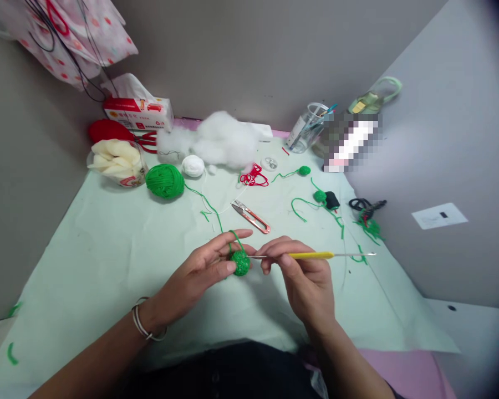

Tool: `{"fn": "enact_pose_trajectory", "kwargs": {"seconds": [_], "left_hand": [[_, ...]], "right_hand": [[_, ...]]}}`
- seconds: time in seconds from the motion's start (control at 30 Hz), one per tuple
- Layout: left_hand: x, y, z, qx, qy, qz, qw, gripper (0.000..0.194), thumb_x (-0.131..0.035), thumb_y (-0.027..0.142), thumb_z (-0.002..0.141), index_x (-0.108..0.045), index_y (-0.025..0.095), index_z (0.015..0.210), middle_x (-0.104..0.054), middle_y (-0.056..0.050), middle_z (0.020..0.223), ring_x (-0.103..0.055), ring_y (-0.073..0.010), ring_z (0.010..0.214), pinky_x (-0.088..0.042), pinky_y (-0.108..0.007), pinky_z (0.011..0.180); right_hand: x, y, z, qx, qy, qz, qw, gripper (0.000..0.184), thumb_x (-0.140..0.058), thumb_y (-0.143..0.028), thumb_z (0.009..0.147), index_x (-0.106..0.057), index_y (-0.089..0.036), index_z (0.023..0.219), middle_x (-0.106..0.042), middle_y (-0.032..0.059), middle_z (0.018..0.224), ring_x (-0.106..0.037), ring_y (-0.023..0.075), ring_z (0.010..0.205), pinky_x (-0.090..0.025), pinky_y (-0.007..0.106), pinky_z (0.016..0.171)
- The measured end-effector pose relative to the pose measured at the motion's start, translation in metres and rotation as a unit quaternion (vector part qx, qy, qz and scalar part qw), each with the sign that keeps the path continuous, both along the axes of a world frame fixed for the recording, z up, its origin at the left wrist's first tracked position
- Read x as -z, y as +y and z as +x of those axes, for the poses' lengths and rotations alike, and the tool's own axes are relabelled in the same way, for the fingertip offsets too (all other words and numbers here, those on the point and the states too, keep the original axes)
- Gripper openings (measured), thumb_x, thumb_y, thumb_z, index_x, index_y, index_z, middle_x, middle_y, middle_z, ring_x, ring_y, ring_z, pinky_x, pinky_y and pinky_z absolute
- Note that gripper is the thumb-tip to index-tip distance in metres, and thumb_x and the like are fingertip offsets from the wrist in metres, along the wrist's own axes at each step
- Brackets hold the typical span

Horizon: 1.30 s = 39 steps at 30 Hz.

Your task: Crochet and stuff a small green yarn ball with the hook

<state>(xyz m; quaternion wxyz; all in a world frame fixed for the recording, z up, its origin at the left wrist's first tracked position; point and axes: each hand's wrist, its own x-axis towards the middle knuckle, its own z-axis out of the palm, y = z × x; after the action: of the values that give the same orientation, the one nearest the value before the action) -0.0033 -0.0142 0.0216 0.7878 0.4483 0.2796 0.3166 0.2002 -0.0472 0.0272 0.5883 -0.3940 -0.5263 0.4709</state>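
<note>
Between the thumb and fingers of my left hand [205,263] is a small round green crochet piece [240,263]. Green yarn loops over the fingers of that hand and runs back to a green yarn ball [165,182]. My right hand [303,271] grips a crochet hook with a yellow handle [311,255]. One thin metal end of the hook meets the right side of the crochet piece; its other end points right. Whether that tip sits inside a stitch I cannot make out. Beyond my hands lie orange-handled thread snips [251,216].
White stuffing [224,138], a white yarn ball [193,165] and tangled red yarn [254,175] lie toward the back. A tissue box [139,113] stands at back left, a clear cup [305,130] at back right. Small green crochet balls [320,196] and a black spool [331,200] lie right.
</note>
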Motion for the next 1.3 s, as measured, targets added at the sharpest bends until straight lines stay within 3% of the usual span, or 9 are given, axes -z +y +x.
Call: {"fn": "enact_pose_trajectory", "kwargs": {"seconds": [0.17,0.33,0.5,0.63,0.9,1.3], "left_hand": [[0.001,0.0,-0.001,-0.01,-0.009,-0.001,1.0,0.047,-0.061,0.027,0.098,-0.056,0.033,0.144,-0.064,-0.005,0.125,-0.059,-0.0232,0.121,-0.042,-0.036,0.106],[0.001,0.002,0.0,-0.01,-0.009,-0.003,1.0,0.05,-0.064,0.026,0.097,-0.054,0.033,0.145,-0.065,-0.006,0.128,-0.059,-0.0239,0.121,-0.043,-0.037,0.106],[0.001,0.003,0.002,-0.009,-0.004,-0.008,1.0,0.05,-0.065,0.027,0.096,-0.054,0.032,0.145,-0.066,-0.006,0.132,-0.062,-0.0217,0.117,-0.045,-0.035,0.104],[0.004,0.002,0.002,-0.036,-0.012,-0.025,0.999,0.047,-0.068,0.026,0.095,-0.057,0.033,0.141,-0.068,-0.003,0.125,-0.062,-0.0178,0.115,-0.045,-0.031,0.103],[0.003,0.004,0.004,-0.059,-0.029,-0.052,0.996,0.051,-0.078,0.022,0.087,-0.064,0.031,0.135,-0.069,-0.002,0.11,-0.064,-0.0169,0.107,-0.049,-0.03,0.097],[-0.007,0.004,0.003,-0.061,-0.023,-0.072,0.995,0.101,-0.086,0.022,0.08,-0.027,0.032,0.161,-0.066,-0.001,0.104,-0.064,-0.0133,0.095,-0.051,-0.026,0.086]], "right_hand": [[0.005,-0.001,-0.004,0.008,0.039,-0.013,0.999,0.018,-0.059,-0.026,0.101,-0.077,-0.027,0.103,-0.073,0.0058,0.097,-0.064,0.016,0.076,-0.054,0.031,0.066],[0.007,-0.002,-0.007,0.009,0.051,-0.011,0.999,0.018,-0.059,-0.025,0.101,-0.077,-0.026,0.103,-0.073,0.0059,0.095,-0.064,0.0155,0.077,-0.053,0.03,0.066],[0.001,-0.002,-0.011,0.02,-0.032,0.024,0.999,0.019,-0.061,-0.022,0.1,-0.079,-0.027,0.106,-0.075,0.0071,0.102,-0.066,0.0182,0.088,-0.053,0.029,0.067],[-0.002,-0.001,-0.013,0.021,-0.1,0.048,0.994,0.024,-0.06,-0.017,0.1,-0.079,-0.029,0.109,-0.077,0.0058,0.11,-0.069,0.0202,0.1,-0.055,0.033,0.078],[-0.003,0.0,-0.013,0.018,-0.149,0.106,0.983,0.035,-0.059,-0.008,0.097,-0.076,-0.032,0.117,-0.077,0.0035,0.108,-0.07,0.02,0.103,-0.056,0.036,0.087],[-0.005,0.006,-0.011,-0.018,-0.085,0.078,0.993,0.024,-0.062,-0.017,0.099,-0.079,-0.03,0.109,-0.078,0.0037,0.101,-0.07,0.0185,0.098,-0.057,0.034,0.085]]}}
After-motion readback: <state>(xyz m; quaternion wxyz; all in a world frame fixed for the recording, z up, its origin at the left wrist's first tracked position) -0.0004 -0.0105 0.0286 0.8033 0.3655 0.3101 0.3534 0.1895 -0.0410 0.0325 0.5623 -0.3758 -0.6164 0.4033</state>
